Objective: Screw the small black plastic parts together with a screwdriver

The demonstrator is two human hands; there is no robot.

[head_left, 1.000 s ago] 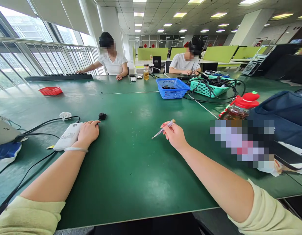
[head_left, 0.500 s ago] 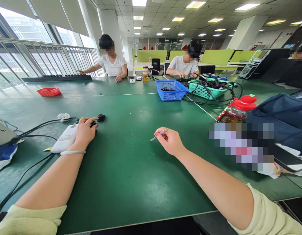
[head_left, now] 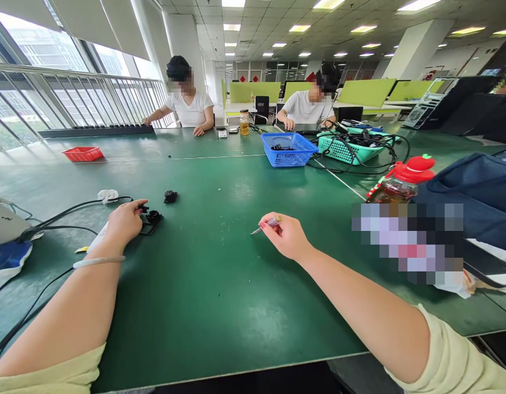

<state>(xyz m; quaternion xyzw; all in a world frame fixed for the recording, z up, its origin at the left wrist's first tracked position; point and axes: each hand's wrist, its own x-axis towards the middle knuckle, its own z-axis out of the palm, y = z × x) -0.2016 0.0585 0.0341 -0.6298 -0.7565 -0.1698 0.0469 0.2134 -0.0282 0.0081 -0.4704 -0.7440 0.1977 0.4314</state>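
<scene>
My left hand (head_left: 125, 220) is at the left of the table, its thumb and index finger closed on a small black piece (head_left: 143, 208). Just right of these fingers, black plastic parts (head_left: 153, 220) lie on the green tabletop. Another small black part (head_left: 170, 196) sits a little farther back. Partly covered by my left hand and wrist is a white box-like device (head_left: 97, 238). My right hand (head_left: 286, 235) grips a small screwdriver (head_left: 272, 221) near the middle of the table. Its thin tip points left and down, and I cannot tell whether it touches the surface.
Black cables (head_left: 68, 210) run along the left. A red tray (head_left: 84, 154), a blue basket (head_left: 289, 149) and a green basket (head_left: 351, 148) of cables stand farther back. To the right are a red-lidded bottle (head_left: 403, 183) and a dark bag (head_left: 477, 200). Two people sit across the table.
My left hand has shifted left and slightly down, uncovering black parts and covering more of the white device. My right hand with the screwdriver stays nearly still.
</scene>
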